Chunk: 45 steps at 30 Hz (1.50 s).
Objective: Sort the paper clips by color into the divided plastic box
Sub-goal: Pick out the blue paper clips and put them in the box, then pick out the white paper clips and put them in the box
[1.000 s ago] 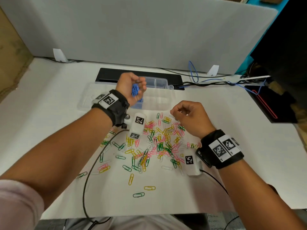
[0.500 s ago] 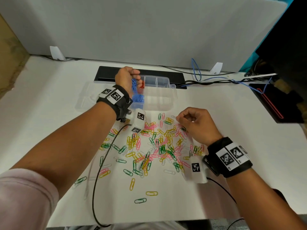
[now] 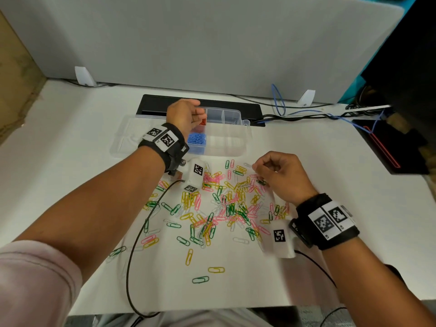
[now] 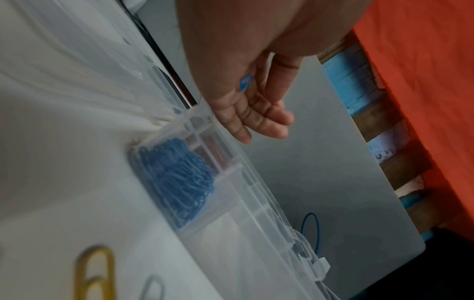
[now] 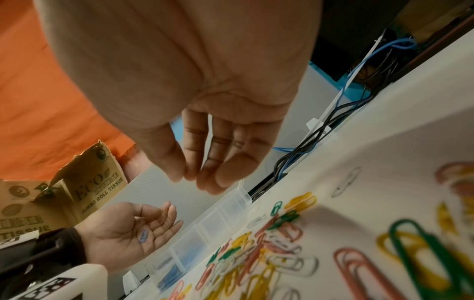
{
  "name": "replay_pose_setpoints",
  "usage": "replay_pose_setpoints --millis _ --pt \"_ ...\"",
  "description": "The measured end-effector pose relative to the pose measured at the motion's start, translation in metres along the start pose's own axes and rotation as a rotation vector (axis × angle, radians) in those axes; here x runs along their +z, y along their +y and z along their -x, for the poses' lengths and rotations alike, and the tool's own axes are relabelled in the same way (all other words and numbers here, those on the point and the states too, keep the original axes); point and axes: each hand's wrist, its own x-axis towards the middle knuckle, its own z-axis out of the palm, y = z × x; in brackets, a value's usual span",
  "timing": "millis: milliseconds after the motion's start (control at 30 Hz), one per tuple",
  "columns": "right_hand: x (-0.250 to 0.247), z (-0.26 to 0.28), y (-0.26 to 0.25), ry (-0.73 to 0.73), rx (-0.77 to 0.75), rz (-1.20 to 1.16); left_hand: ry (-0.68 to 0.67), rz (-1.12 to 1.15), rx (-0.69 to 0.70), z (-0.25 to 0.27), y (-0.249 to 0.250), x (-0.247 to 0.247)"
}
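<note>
The clear divided box point(image 3: 245, 138) sits at the back of the white table, its lid point(image 3: 127, 138) folded open to the left. One compartment holds blue clips point(image 3: 197, 139) point(image 4: 177, 178), and the one behind it holds red clips point(image 3: 203, 121). My left hand point(image 3: 195, 114) hovers over these compartments with straight fingers point(image 4: 264, 123), and a single blue clip point(image 4: 245, 82) point(image 5: 143, 236) lies on its palm. My right hand point(image 3: 259, 168) point(image 5: 191, 178) hovers over the far edge of the mixed pile of clips point(image 3: 226, 204). Its fingertips are bunched together with nothing visible between them.
A black cable slot point(image 3: 250, 109) and cables point(image 3: 306, 114) run behind the box, below a grey partition point(image 3: 212, 43). A black object with a red line point(image 3: 387, 147) lies at the right. A black cord point(image 3: 134, 256) crosses the table's near left. Stray clips point(image 3: 200, 279) lie towards the front edge.
My left hand, which gripped a bunch of blue clips, moved back over the box and spread its fingers; the bunch is gone from it. My right hand barely shifted.
</note>
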Motion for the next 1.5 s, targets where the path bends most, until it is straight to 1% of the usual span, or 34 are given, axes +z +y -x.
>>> replay_pose_setpoints --millis 67,200,300,400,500,567,633,800,900,967,1033,1067,1100,1167,1233,1267,1333,1433,1500 --pt "-0.003 0.000 -0.001 -0.001 0.003 0.002 -0.068 -0.004 -0.017 0.008 0.006 -0.001" --pt "-0.006 -0.005 -0.007 0.017 0.056 -0.016 -0.264 -0.063 -0.030 0.016 0.020 -0.004" --pt "0.002 -0.010 -0.014 -0.005 0.097 -0.029 -0.323 -0.061 -0.067 0.022 0.026 0.001" --pt "0.014 -0.012 -0.020 -0.028 0.090 -0.019 -0.292 -0.128 -0.024 0.026 0.029 0.007" --pt "0.018 -0.011 -0.024 -0.024 0.067 -0.017 -0.190 -0.178 0.043 0.022 0.033 0.009" --pt "0.016 -0.009 -0.024 -0.014 0.058 -0.022 -0.132 -0.184 0.054 0.018 0.031 0.007" --pt "0.011 -0.009 -0.021 -0.007 0.064 -0.023 -0.103 -0.203 0.051 0.017 0.023 0.005" --pt "0.000 -0.010 -0.013 0.011 0.080 -0.012 -0.121 -0.153 -0.011 0.017 0.009 0.003" --pt "-0.002 -0.008 -0.010 0.007 0.084 -0.011 -0.150 -0.097 -0.038 0.017 0.009 -0.001" --pt "-0.004 -0.007 -0.007 0.003 0.091 0.001 -0.143 -0.106 -0.040 0.018 0.013 -0.003" --pt "-0.006 -0.007 -0.005 0.000 0.100 0.016 -0.126 -0.207 -0.013 0.021 0.021 -0.009" --pt "-0.007 -0.007 -0.004 -0.002 0.105 0.023 -0.138 -0.274 0.009 0.024 0.025 -0.014" --pt "-0.008 -0.008 -0.005 -0.008 0.109 0.032 -0.171 -0.340 0.030 0.028 0.028 -0.020" --pt "-0.007 -0.011 -0.007 -0.041 0.107 0.067 -0.279 -0.492 0.046 0.040 0.032 -0.036" --pt "-0.004 -0.014 -0.012 -0.099 0.093 0.133 -0.384 -0.667 0.012 0.053 0.030 -0.052" --pt "0.000 -0.016 -0.014 -0.125 0.080 0.167 -0.412 -0.744 -0.007 0.059 0.028 -0.059" --pt "0.007 -0.021 -0.021 -0.150 0.043 0.212 -0.410 -0.878 -0.001 0.068 0.022 -0.071" --pt "0.018 -0.030 -0.030 -0.151 0.036 0.207 -0.355 -1.041 0.037 0.078 0.018 -0.087" --pt "0.026 -0.036 -0.033 -0.170 0.051 0.227 -0.340 -1.071 -0.014 0.083 0.019 -0.099"
